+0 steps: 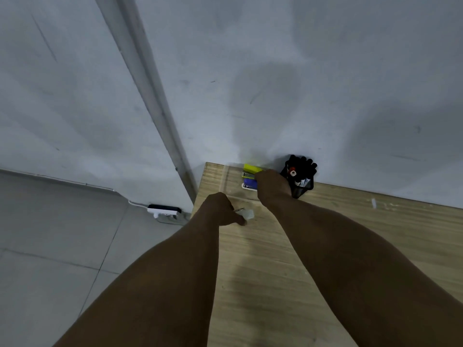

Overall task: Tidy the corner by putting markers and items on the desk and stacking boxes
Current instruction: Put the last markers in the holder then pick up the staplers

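Taking the wooden bench [338, 246] as the landmark: off its left edge, down on the grey tiled floor [50, 246], a white and black power strip [164, 210] lies against the foot of the wall, its cord running along the skirting.

Over the bench's near-left part, the left hand [221, 209] is curled, its fingers pinching a small pale translucent item [248, 214] with a thin metal piece sticking out beside it — what the item is cannot be told. It sits at or just above the bench surface; whether it touches the wood is unclear.

Toward the bench's far-left corner, close to the wall, small items are lined up side by side: a yellow block [251, 168], a thin greenish piece [247, 174], a blue piece [250, 182] and a white piece [248, 187] nearest the viewer. The right hand [271, 184] reaches in just right of this row, its back to the camera; the fingers are hidden, so their state cannot be told.

Just right of that hand, at the bench's back edge against the wall, a bundle of black markers [300, 175] stands — one shows a red and white end.
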